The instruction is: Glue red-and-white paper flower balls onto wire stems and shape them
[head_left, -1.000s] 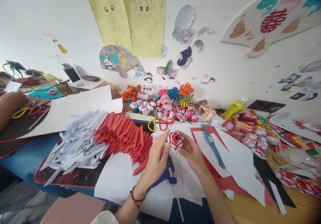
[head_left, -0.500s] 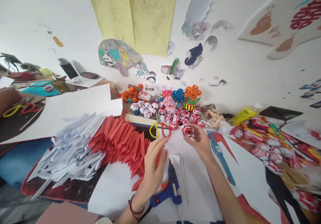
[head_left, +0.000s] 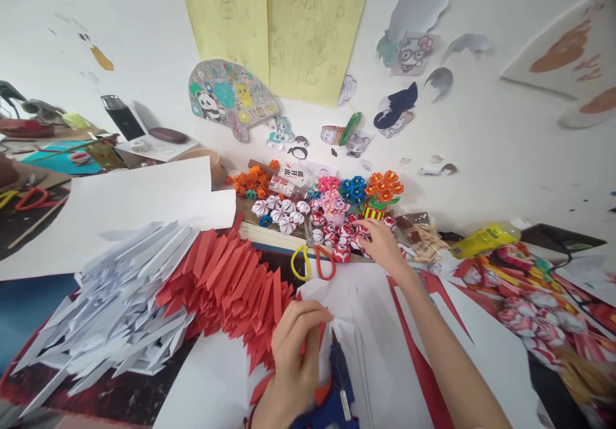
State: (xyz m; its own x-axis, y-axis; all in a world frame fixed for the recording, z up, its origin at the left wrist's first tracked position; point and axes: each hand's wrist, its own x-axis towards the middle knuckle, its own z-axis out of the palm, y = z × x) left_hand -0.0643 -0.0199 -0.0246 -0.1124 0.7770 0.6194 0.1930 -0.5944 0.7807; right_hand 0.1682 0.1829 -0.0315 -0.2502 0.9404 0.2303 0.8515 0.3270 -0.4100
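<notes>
Flowers of red and white paper [head_left: 342,253] crowd together towards the far edge of the tabletop [head_left: 129,394]. The right hand [head_left: 382,247] is among them, thumb and fingers slightly apart at one flower; whether they grip it cannot be told. The left hand [head_left: 298,352] curls beside a blue glue gun [head_left: 342,378] towards the near edge, its grip unclear. Placing a flower seems the step in hand; releasing it would call for spreading the fingers without nudging its neighbours.

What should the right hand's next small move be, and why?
Probably the right hand should ease its fingers open and lift away: its fingertips are at the cluster of red-and-white flowers, a likely place to leave one beside its matches. Whether the fingers pinch a flower is hard to tell. The left hand is beside the glue gun.
</notes>
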